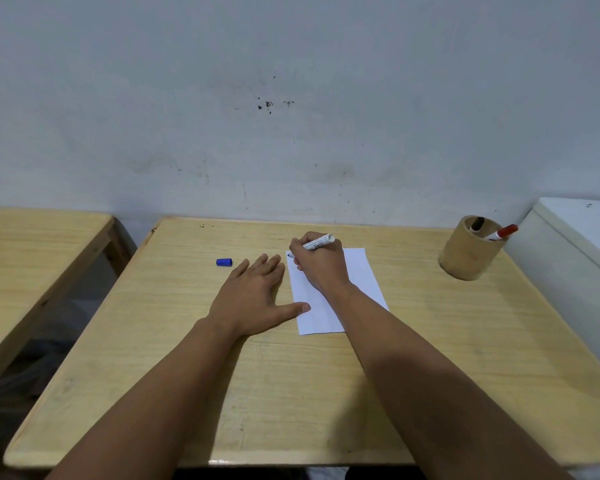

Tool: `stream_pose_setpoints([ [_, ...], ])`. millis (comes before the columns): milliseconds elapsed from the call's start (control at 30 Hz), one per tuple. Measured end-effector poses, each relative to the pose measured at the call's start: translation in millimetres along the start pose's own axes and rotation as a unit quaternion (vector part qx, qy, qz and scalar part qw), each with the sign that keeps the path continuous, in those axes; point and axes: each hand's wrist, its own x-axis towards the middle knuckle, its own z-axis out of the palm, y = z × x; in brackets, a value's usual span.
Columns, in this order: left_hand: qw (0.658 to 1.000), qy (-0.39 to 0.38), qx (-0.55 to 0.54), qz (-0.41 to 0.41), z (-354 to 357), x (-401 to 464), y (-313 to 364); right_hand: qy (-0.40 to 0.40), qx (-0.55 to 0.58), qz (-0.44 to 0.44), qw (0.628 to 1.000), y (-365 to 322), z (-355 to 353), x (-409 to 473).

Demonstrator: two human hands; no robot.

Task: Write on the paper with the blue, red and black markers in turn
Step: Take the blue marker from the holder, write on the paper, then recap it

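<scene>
A white sheet of paper [364, 282] lies on the wooden table [291, 393]. My right hand [321, 263] grips an uncapped blue marker [317, 243], its tip touching the paper's far left corner. My left hand [253, 296] lies flat on the table, fingers spread, thumb resting on the paper's left edge. The marker's blue cap [224, 262] lies on the table left of my left hand. A red marker [503, 232] and a black marker [477, 223] stand in the holder.
A round wooden pen holder [465, 258] stands at the table's far right. A white appliance [582, 244] sits right of the table. A second wooden table [32, 254] stands at the left. A grey wall runs behind.
</scene>
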Motion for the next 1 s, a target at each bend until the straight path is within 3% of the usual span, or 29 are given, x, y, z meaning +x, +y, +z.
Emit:
stream_pose_setpoints([
  [200,1.000,-0.007,-0.007,-0.005,-1,0,1,0.005,-0.010,0.005,1.000,-1,-1,-1],
  [367,1.000,-0.023,0.000,-0.008,-3,0,2,0.021,0.160,0.066,0.985,-10,-8,2],
  [800,1.000,-0.007,-0.030,0.000,-8,-4,4,0.024,0.172,0.026,0.985,-38,-16,-6],
  [900,0.993,0.086,-0.083,-0.021,-16,-7,6,0.051,0.171,0.017,0.984,-39,-27,-7],
  [967,0.976,0.208,-0.038,-0.045,-25,-6,1,0.046,0.212,0.029,0.976,-44,-40,-8],
  [1000,0.969,0.232,-0.005,-0.081,-31,-6,-6,0.031,0.243,0.046,0.968,-47,-48,-8],
])
